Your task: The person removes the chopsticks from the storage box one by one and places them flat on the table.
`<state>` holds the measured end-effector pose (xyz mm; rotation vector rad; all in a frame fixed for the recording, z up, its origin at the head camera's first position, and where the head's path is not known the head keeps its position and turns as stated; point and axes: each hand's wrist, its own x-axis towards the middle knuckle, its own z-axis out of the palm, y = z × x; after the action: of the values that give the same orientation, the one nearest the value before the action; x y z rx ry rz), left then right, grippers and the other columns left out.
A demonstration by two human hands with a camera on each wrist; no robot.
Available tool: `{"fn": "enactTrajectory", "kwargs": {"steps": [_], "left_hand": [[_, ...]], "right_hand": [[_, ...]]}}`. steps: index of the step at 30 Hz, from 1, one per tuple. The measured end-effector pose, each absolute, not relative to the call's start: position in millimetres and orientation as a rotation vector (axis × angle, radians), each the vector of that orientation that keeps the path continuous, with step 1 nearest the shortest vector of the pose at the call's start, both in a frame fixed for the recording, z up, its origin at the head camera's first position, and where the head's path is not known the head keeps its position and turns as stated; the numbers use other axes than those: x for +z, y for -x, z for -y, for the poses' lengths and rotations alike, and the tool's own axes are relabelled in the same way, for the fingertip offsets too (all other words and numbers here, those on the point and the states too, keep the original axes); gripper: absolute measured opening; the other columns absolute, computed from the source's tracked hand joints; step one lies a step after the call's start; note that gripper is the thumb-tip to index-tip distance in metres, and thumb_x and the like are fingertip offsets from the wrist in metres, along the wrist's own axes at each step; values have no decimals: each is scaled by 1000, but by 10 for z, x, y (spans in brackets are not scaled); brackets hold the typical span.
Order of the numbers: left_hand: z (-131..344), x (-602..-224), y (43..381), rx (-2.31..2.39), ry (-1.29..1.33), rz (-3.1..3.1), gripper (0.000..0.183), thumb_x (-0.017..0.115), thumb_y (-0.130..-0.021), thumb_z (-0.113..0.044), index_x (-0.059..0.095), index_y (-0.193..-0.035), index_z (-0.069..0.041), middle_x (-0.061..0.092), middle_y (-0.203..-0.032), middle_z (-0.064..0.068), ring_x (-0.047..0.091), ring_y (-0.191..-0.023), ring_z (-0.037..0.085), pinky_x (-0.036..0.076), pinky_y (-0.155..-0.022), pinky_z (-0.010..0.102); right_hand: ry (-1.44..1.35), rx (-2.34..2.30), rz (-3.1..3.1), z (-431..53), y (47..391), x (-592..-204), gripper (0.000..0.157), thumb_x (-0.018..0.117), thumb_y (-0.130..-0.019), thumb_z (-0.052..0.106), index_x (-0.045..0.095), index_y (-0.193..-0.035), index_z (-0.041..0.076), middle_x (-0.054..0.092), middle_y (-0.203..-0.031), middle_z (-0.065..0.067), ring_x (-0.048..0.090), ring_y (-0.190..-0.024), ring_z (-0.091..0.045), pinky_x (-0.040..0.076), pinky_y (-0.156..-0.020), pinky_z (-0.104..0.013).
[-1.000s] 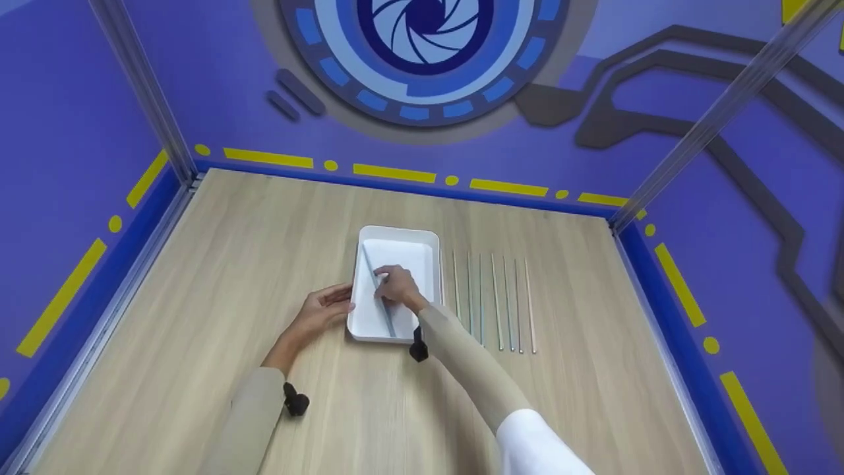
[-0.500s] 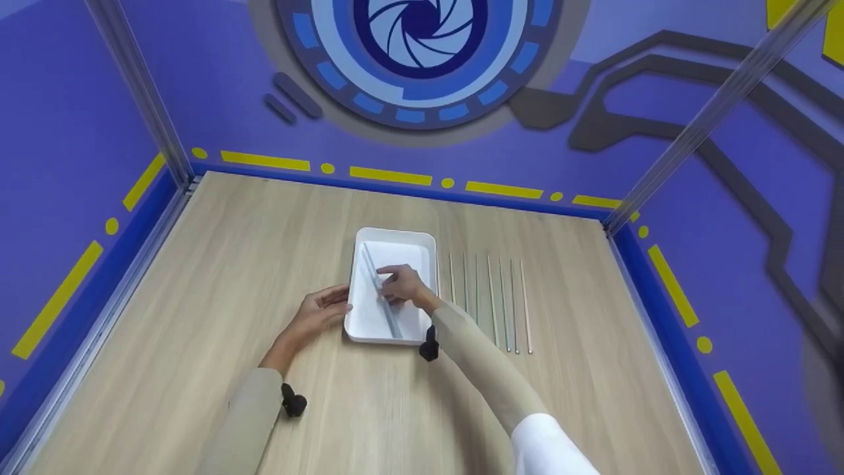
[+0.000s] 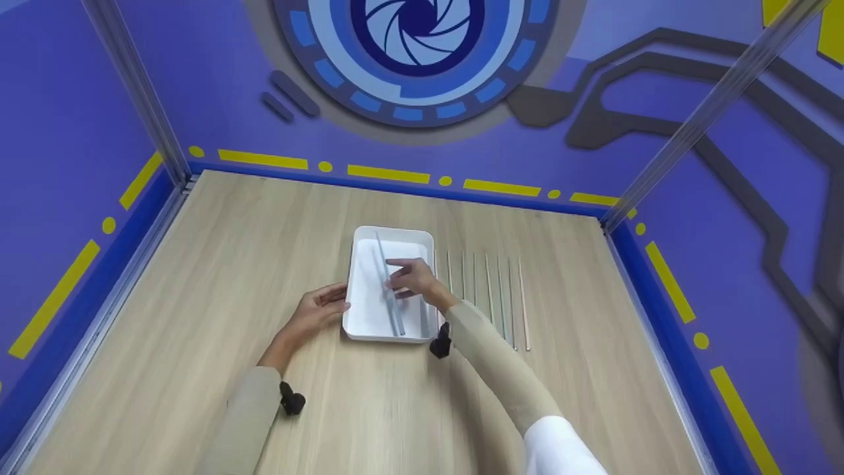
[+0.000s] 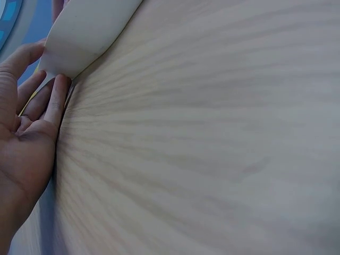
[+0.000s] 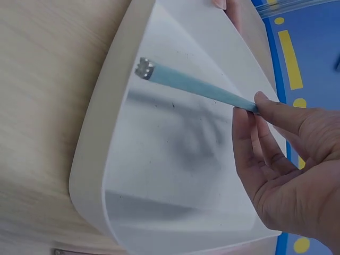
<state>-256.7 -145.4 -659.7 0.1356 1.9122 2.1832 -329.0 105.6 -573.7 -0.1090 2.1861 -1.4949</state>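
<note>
Between thumb and fingertips, my right hand (image 3: 415, 277) pinches a slim light-blue rod (image 5: 199, 91) with a silvery end. The rod slants over the floor of a white rectangular tray (image 3: 356, 316), and its shadow shows below it in the right wrist view. My left hand (image 3: 320, 311) rests on the wood at the tray's left side. Its fingertips and thumb touch the outer wall (image 4: 79, 40), fingers fairly straight, as the left wrist view shows.
Several thin rods (image 3: 489, 284) lie side by side on the wooden table (image 3: 277, 224), right of the tray. One lies close along the tray's right edge. Blue-purple walls (image 3: 448, 152) with metal corner posts (image 3: 142, 92) enclose the table.
My right hand has moved a little to the right with the light-blue rod. The rod now stands farther from its shadow in the tray. My left hand has stayed at the tray's side.
</note>
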Motion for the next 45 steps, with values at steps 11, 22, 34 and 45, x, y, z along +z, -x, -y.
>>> {"fn": "enactTrajectory", "kwargs": {"steps": [11,22,34,45], "left_hand": [[1432,-6573,2565,2113,-84,-2006,58,72,-95,-10,50,-148,0,52,-151,24,48,-144,37,53,-105,20],[1432,-6581,2567,2075,-92,-2028,59,72,-96,-13,49,-149,-1,52,-152,21,48,-144,36,51,-107,20],[1453,-6568,2565,2040,-65,-2052,60,72,-96,-16,48,-150,-3,50,-154,20,46,-146,35,49,-113,27],[1452,-6548,2562,2028,-77,-2071,60,72,-96,-16,49,-150,-4,51,-153,19,47,-145,34,49,-112,25]], "right_hand": [[7,-1625,-2137,-1341,3300,-5701,61,76,-88,-2,57,-146,8,68,-90,-2,74,-94,-26,66,-72,-30],[-57,-1668,-2126,-1697,3283,-5693,62,76,-90,2,55,-148,10,71,-94,-2,73,-105,-35,65,-74,-27],[-145,-1666,-2199,-2169,3285,-5613,56,75,-92,4,57,-145,8,74,-99,-5,75,-86,-17,65,-78,-30],[-61,-1675,-2218,-2805,3299,-5593,57,70,-95,2,51,-148,4,69,-118,-18,75,-96,-17,64,-76,-23]]}}
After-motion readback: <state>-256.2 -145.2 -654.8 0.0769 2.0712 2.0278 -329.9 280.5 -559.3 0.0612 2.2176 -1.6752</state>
